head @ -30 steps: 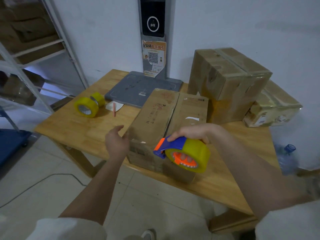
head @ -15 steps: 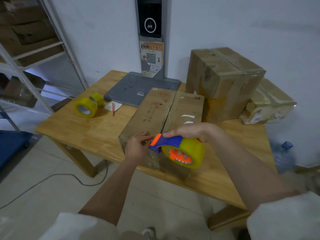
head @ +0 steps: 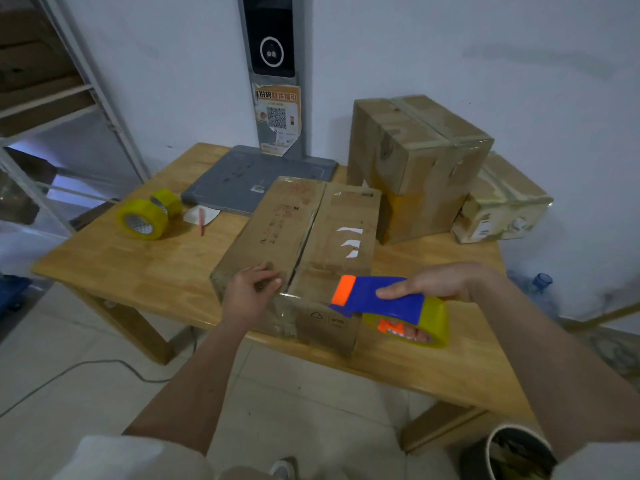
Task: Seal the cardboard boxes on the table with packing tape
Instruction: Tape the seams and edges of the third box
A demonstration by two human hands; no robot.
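A long cardboard box (head: 304,237) lies on the wooden table (head: 145,271), its two top flaps closed with an open seam down the middle. My left hand (head: 251,292) rests on the near end of the left flap, fingers curled over the top by the seam. My right hand (head: 436,282) grips a blue and orange tape dispenser (head: 384,303) with a yellow tape roll, held at the box's near right corner. A clear strip of tape runs from the dispenser toward my left hand along the box's near edge.
Two taped boxes stand at the back right: a tall one (head: 415,161) and a low one (head: 502,206). Two yellow tape rolls (head: 145,216), a red pen (head: 201,221) and a grey scale platform (head: 242,178) sit at the back left. A bin (head: 516,452) stands on the floor.
My right hand has carried the dispenser rightward, away from my left hand, drawing out tape. My left hand moved from the box's side onto the near top edge.
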